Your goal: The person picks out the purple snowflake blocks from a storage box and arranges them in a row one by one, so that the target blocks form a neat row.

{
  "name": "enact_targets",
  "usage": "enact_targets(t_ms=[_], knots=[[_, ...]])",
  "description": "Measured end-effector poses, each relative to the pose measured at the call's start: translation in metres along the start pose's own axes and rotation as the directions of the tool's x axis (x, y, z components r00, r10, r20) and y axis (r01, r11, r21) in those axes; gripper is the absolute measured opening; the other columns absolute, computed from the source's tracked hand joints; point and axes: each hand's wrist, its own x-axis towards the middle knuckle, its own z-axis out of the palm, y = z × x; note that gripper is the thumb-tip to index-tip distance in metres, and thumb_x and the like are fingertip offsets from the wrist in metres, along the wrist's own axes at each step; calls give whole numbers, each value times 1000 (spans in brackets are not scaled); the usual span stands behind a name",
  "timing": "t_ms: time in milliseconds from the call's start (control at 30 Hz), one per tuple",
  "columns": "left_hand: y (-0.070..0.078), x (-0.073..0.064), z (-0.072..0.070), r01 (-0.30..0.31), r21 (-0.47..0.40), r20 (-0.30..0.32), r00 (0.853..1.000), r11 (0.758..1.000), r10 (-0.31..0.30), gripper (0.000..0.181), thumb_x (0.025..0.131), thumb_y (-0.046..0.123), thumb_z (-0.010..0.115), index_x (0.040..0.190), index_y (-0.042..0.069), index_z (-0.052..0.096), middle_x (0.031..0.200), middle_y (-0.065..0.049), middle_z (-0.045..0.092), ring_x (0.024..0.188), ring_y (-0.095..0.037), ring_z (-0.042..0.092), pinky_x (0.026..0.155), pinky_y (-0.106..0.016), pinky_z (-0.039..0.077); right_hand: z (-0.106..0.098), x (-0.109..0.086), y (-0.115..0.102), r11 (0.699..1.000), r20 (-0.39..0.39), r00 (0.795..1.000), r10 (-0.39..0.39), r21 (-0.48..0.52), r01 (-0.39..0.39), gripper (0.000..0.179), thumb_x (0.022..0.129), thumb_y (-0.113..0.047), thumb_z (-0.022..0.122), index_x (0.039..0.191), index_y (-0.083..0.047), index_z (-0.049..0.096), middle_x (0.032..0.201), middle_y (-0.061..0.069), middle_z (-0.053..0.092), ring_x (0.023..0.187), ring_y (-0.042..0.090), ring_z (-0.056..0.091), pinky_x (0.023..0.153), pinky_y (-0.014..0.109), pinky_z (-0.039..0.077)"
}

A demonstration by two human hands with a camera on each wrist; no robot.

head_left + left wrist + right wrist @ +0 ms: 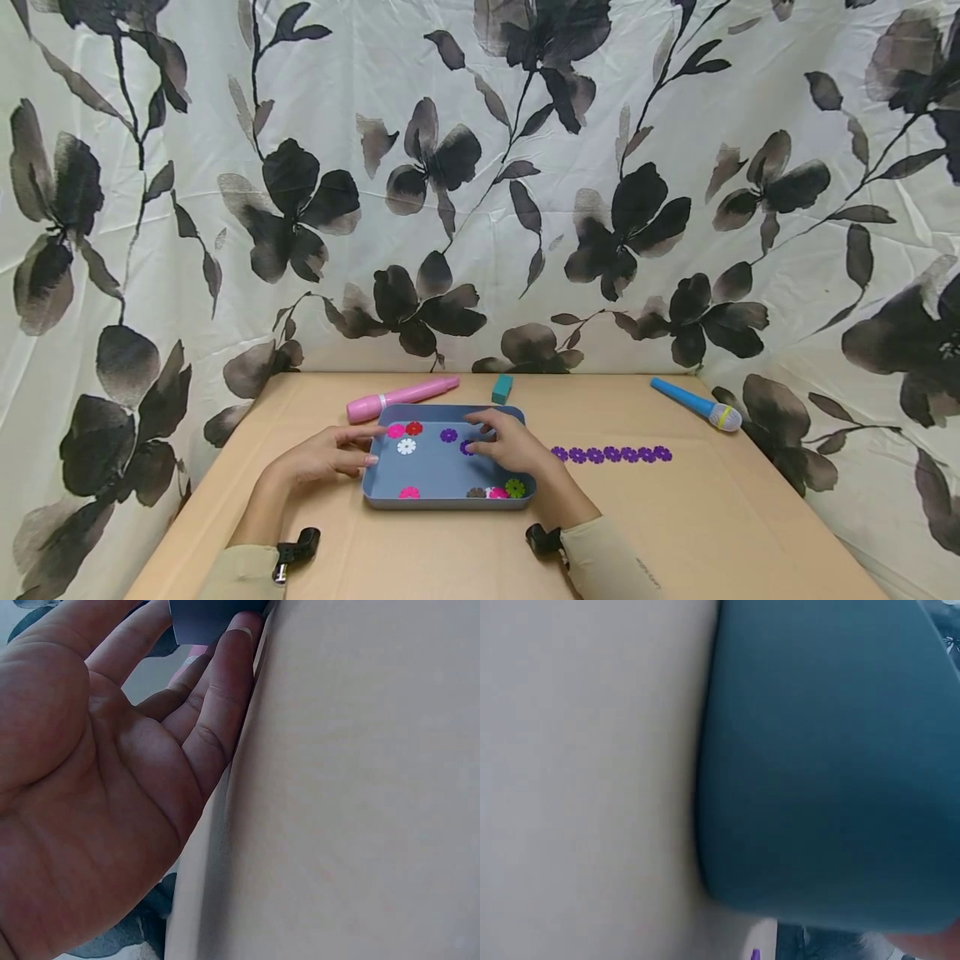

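Note:
A shallow blue-grey tray [420, 471] lies on the table, with several flower-shaped pieces in it. My left hand [322, 454] holds the tray's left side; its fingers also meet the tray wall [214, 622] in the left wrist view. Over the tray's right part is my right hand [517, 446], thumb and forefinger apart. A purple flower piece [465, 448] is partly hidden by that thumb, and another purple flower [448, 435] sits just left of it. Red [414, 428], white [407, 447] and green [514, 488] flowers lie elsewhere in the tray.
Right of the tray runs a row of purple flowers [612, 454] on the table [712, 517]. Behind the tray are a pink marker-like tube [405, 398] and a teal block [502, 389]. A blue toy microphone [693, 402] lies at the back right, before a floral cloth [525, 208].

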Motion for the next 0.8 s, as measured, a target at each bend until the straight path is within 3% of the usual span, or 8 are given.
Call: enact_targets(t_ms=[167,400,600,800], knots=[[-1,0,-1,14,-3,-9,1000,1000,-14,67,96,19,76,154,1,47,136,-30,56,98,-24,63,82,-32,60,8,1,-5,994,49,999,0,-106,5,51,98,-21,74,145,-7,59,144,12,62,131,33,58,110,53,49],[-1,0,-1,26,-11,-9,1000,1000,-26,68,96,19,76,154,0,46,140,-30,55,100,-22,64,82,-32,60,17,2,-7,962,44,999,7,-272,5,36,97,-17,75,133,-11,71,124,4,69,116,21,60,103,44,51],[2,-2,1,40,-12,-15,999,999,-40,68,96,20,77,154,1,47,140,-30,54,96,-22,63,81,-32,59,18,0,-6,972,29,999,16,-235,-9,24,96,-9,74,120,-12,74,109,0,69,102,15,60,94,36,52],[4,-3,2,36,-4,-18,999,999,-36,67,96,18,76,154,1,47,141,-31,55,103,-24,63,83,-32,60,18,-2,-6,977,25,1000,5,-215,1,16,96,-8,75,111,-13,75,103,-2,64,94,13,58,85,28,51]])
